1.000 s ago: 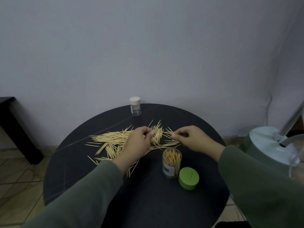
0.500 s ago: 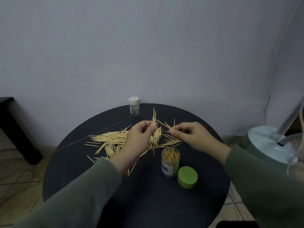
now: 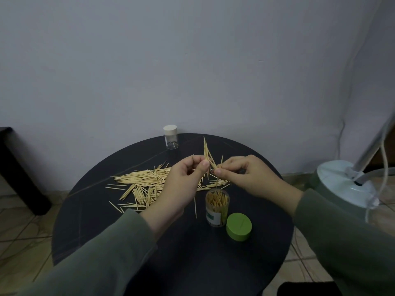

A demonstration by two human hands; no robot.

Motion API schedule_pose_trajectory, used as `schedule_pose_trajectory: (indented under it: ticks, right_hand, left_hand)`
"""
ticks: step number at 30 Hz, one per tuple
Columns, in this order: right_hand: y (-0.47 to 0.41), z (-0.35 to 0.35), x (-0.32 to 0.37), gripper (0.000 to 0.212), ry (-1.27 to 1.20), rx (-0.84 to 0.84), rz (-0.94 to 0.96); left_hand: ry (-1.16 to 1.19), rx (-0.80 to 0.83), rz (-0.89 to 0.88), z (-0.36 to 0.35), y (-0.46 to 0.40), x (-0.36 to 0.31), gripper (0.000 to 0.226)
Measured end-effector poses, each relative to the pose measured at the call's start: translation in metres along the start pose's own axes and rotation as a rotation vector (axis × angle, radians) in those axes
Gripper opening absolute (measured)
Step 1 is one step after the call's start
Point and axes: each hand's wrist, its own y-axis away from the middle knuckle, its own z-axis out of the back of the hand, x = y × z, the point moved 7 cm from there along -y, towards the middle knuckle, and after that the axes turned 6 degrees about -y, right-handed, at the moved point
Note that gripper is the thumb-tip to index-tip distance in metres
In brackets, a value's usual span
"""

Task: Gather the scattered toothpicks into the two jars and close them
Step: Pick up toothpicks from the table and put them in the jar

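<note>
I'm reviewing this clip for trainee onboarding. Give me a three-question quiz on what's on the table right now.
1. True or false: the green lid is on the open jar.
2. Which jar is capped? A) the small jar at the far edge B) the near one
3. Fill in: the left hand and right hand both pinch ____.

Key: 1 false, it lies on the table beside the jar; 2 A; 3 toothpicks.

A round dark worktop [image 3: 213, 263] carried a loose spread of toothpicks [image 3: 145, 182] across its left and middle. An open jar [image 3: 217, 208] of toothpicks stood upright, its green lid [image 3: 239, 226] just beside. A small capped jar [image 3: 171, 137] stood at the far edge.
</note>
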Motion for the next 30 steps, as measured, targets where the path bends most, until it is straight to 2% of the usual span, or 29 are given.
schedule_pose_trajectory:
  ticks: [7,11,14,19,23,27,28,30]
  right_hand:
    - [0.006,-0.008,-0.002,0.008,0.001,0.134,-0.066]
    - [0.007,-0.01,-0.016,0.015,0.038,0.14,-0.119]
    - [0.008,-0.011,-0.02,0.011,0.023,0.122,-0.115]
    - [0.008,-0.013,-0.018,0.004,0.019,0.114,-0.111]
    - [0.009,-0.015,-0.022,0.003,0.059,0.166,-0.15]
    - [0.008,-0.016,-0.028,0.031,0.132,0.166,-0.199]
    - [0.008,-0.016,-0.029,0.034,0.126,0.172,-0.206]
    - [0.008,-0.017,-0.03,0.027,0.114,0.192,-0.214]
  left_hand:
    - [-0.037,0.069,-0.011,-0.005,0.005,0.005,0.01]
    - [-0.133,0.122,0.003,-0.007,0.006,0.016,0.007]
    - [-0.179,0.171,-0.007,-0.009,0.005,0.021,0.005]
    - [-0.043,0.214,0.056,-0.013,0.008,0.032,0.009]
    - [0.012,0.278,0.104,-0.012,0.007,0.039,0.002]
    - [-0.053,0.329,0.109,-0.008,0.004,0.039,0.014]
    - [-0.081,0.339,0.1,-0.007,0.003,0.038,0.017]
    - [-0.16,0.325,0.038,-0.004,0.0,0.035,0.024]
